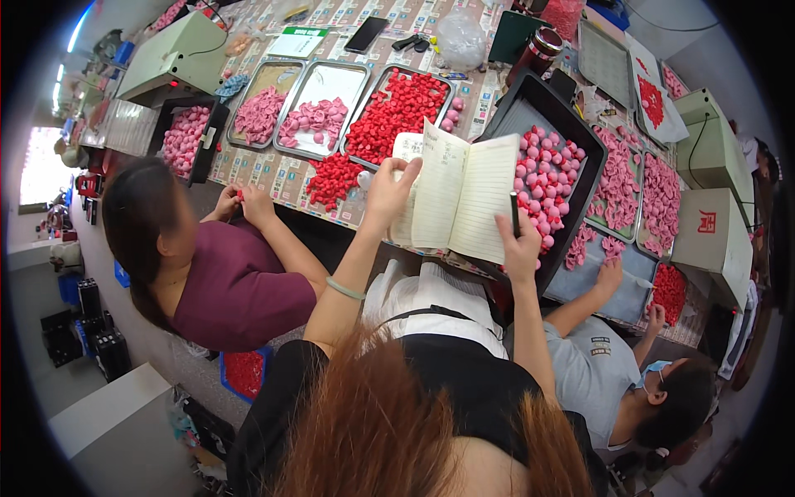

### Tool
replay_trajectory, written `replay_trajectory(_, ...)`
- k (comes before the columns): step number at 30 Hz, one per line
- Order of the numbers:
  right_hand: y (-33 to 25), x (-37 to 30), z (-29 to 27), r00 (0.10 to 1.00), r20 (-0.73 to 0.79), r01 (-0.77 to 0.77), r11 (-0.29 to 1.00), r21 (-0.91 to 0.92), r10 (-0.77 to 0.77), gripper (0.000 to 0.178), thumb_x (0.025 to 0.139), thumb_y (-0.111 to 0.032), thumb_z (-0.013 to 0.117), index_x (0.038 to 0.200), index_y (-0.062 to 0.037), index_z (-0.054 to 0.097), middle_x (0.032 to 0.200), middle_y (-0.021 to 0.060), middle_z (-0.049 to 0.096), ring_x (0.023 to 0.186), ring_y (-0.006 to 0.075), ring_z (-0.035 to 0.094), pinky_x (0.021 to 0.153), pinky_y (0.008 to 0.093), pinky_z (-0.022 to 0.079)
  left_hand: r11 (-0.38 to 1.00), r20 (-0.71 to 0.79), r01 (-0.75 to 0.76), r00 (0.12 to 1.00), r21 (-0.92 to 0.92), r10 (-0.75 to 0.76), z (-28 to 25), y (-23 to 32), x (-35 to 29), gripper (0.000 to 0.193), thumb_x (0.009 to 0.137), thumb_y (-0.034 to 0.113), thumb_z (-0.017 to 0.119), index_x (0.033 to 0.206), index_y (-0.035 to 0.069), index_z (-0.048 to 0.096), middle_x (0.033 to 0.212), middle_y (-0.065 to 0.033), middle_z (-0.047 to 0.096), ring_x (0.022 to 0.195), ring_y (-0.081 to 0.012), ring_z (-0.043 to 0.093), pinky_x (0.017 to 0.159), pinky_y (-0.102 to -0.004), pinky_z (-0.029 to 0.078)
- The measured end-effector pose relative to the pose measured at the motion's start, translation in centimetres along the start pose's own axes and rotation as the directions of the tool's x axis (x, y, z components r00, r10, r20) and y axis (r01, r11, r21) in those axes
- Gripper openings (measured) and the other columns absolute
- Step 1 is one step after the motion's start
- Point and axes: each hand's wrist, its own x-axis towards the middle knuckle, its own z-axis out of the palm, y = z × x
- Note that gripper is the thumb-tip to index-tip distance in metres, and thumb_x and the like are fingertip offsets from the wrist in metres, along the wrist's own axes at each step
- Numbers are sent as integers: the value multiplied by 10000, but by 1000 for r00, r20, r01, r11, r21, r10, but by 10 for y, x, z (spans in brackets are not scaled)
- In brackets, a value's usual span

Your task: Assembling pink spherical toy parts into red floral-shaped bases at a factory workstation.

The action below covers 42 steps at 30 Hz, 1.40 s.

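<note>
In front of me a lined notebook (476,195) is held up open, with one page standing partly raised and handwriting on its left part. My left hand (392,197) grips the notebook's left side between thumb and fingers. On the other side, my right hand (522,251) holds a black pen (515,214) upright, its thumb against the lower right edge of the notebook. Just behind the notebook lies a black tray (523,108) with many pink and red balls (546,178), partly covered by the pages.
Metal trays of pink pieces (313,123) and red pieces (397,108) stand on the table, with a loose red pile (334,182) nearby. A dark flask (538,50) and a phone (366,35) lie farther back. Co-workers sit on both sides, their hands on small pieces.
</note>
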Motion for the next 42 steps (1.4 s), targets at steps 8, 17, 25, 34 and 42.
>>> replay_trajectory(8, -65, -3, -60, 987, 134, -135, 923, 360, 92, 165, 788, -43, 580, 935, 30, 579, 779, -41, 554, 671, 33, 466, 586, 179, 357, 696, 391, 204, 912, -689, 120, -19, 6, -6, 556, 872, 459, 408, 1141, -26, 454, 1063, -99, 532, 971, -149, 494, 838, -280, 396)
replay_trajectory(17, -21, -17, -61, 957, 259, -287, 283, 915, 134, 361, 878, -262, 402, 1108, 11, 456, 1002, 98, 575, 882, 209, 573, 760, 348, 476, 293, 617, 543, 667, -787, 418, 5, 57, -46, 627, 725, 76, 631, 1252, -10, 304, 1148, -104, 495, 1026, -187, 513, 868, -320, 426)
replay_trajectory(25, -53, -5, -16, 761, 608, -611, 560, 559, 224, 358, 833, -158, 496, 1130, 38, 459, 1002, 79, 566, 850, 143, 559, 752, 269, 441, 385, 639, 514, 672, -766, 374, 28, 71, -47, 529, 729, 63, 635, 1194, 0, 391, 1115, -98, 501, 1016, -167, 500, 871, -321, 416)
replay_trajectory(34, -37, 18, -33, 927, -255, -208, 944, 257, 274, 278, 905, -210, 388, 1027, 9, 507, 781, 16, 515, 633, 78, 457, 582, 236, 397, 442, 415, 296, 887, -847, 202, 3, 86, -48, 531, 778, 17, 566, 1253, 29, 328, 1163, -99, 473, 1023, -172, 494, 869, -298, 415)
replay_trajectory(42, -111, 19, -28, 994, 90, -113, 513, 851, 70, 141, 910, -134, 395, 988, -43, 467, 859, 64, 531, 785, 156, 516, 764, 311, 419, 769, 373, -3, 873, -639, 313, 24, 70, -63, 328, 800, 39, 541, 1124, 12, 499, 1123, -104, 503, 1013, -160, 490, 869, -270, 388)
